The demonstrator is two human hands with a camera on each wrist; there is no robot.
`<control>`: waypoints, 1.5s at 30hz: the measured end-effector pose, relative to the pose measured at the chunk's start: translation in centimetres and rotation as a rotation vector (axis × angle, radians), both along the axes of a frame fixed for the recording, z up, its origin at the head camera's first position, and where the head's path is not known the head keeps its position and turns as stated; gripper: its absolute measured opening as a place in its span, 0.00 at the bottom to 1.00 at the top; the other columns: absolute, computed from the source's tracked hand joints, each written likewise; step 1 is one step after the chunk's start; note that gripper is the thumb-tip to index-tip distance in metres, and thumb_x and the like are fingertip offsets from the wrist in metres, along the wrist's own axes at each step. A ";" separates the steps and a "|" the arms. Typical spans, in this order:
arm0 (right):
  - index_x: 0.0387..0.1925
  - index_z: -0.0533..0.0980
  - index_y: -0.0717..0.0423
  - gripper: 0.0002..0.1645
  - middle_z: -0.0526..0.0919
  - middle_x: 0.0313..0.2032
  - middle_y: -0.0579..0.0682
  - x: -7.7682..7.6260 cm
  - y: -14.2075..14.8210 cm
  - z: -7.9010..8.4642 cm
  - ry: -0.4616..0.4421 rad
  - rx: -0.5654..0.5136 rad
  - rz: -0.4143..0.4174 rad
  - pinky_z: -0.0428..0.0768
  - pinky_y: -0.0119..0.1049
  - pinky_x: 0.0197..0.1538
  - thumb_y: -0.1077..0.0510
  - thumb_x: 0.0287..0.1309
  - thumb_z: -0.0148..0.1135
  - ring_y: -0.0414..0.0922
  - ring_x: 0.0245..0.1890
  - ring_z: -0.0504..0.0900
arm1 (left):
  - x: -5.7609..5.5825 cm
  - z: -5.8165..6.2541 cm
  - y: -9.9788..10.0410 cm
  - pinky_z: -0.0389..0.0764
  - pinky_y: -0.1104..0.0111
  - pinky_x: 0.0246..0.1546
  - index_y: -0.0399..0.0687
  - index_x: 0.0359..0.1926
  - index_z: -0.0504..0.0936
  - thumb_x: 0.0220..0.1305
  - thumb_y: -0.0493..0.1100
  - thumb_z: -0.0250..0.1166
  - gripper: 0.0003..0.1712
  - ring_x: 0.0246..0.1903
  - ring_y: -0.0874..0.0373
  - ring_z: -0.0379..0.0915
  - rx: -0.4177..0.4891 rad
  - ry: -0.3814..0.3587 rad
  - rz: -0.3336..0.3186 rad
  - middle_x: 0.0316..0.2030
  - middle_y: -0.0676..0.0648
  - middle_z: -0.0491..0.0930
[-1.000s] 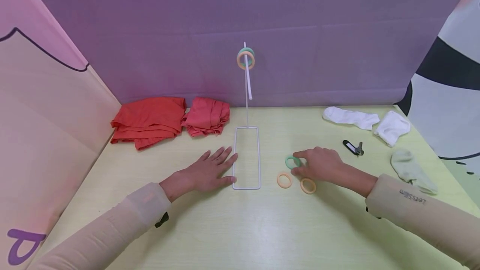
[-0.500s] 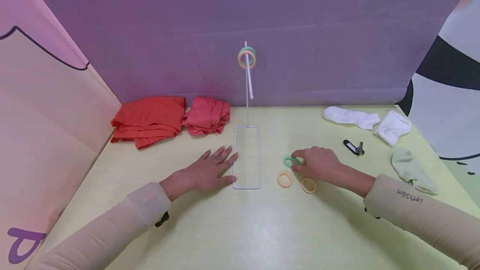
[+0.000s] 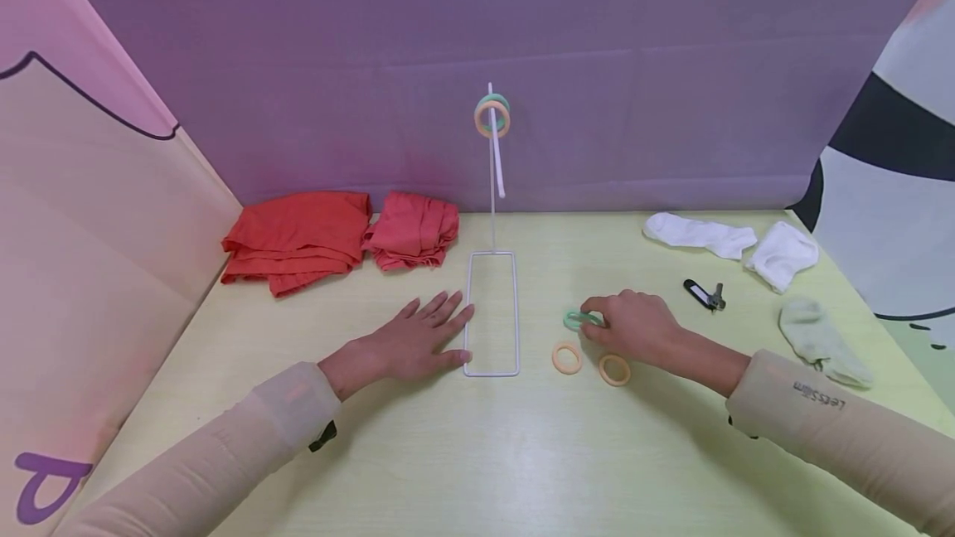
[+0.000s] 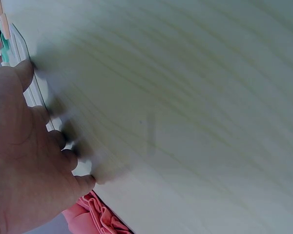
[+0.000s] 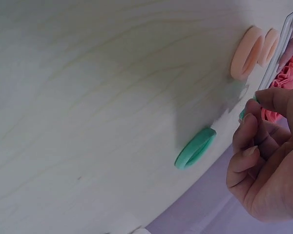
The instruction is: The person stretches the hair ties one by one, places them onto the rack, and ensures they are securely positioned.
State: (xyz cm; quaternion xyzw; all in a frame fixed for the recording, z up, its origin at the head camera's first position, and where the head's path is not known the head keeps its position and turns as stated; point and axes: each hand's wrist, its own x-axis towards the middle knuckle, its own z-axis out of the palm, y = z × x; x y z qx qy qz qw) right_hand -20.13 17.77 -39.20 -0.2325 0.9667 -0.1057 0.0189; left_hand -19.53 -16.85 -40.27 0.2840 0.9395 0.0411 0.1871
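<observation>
My left hand lies spread on the table, its thumb and fingers over the left side of a white wire stand's base. In the head view my right hand pinches a green ring between thumb and index finger, close over the table. Most of that ring hides behind the fingers in the right wrist view, where a second green ring lies on the table beside the hand. Two orange rings, a left one and a right one, lie just in front of the right hand.
One orange ring and a green one hang on the stand's upper arm. Red cloths lie at the back left. White socks, a key with a black tag and a pale green sock lie to the right.
The green ring at my right fingertips has tipped from nearly flat to a narrower, tilted outline and shifted slightly left. My left hand has stayed in place.
</observation>
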 end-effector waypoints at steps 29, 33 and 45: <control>0.47 0.85 0.54 0.14 0.76 0.14 0.43 4.9 -6.1 16.1 0.917 -0.599 0.439 0.64 0.30 0.17 0.53 0.65 0.62 0.35 0.14 0.70 | -0.1 0.0 0.0 0.39 0.42 0.78 0.60 0.81 0.40 0.72 0.71 0.45 0.47 0.81 0.47 0.27 -0.024 -0.005 0.001 0.81 0.48 0.33; 0.47 0.85 0.51 0.12 0.76 0.13 0.46 4.2 -7.0 16.3 1.008 -0.555 0.421 0.59 0.33 0.15 0.55 0.63 0.64 0.39 0.13 0.70 | -0.2 -0.1 0.0 0.39 0.42 0.78 0.62 0.81 0.39 0.71 0.72 0.45 0.47 0.81 0.47 0.26 -0.027 -0.014 0.008 0.81 0.49 0.33; 0.48 0.85 0.49 0.15 0.73 0.11 0.45 0.3 -7.9 15.5 1.164 -0.447 0.357 0.55 0.34 0.14 0.57 0.58 0.67 0.43 0.11 0.67 | -0.1 0.1 0.1 0.39 0.42 0.78 0.61 0.81 0.39 0.72 0.72 0.45 0.47 0.81 0.47 0.26 -0.029 -0.009 0.002 0.81 0.48 0.33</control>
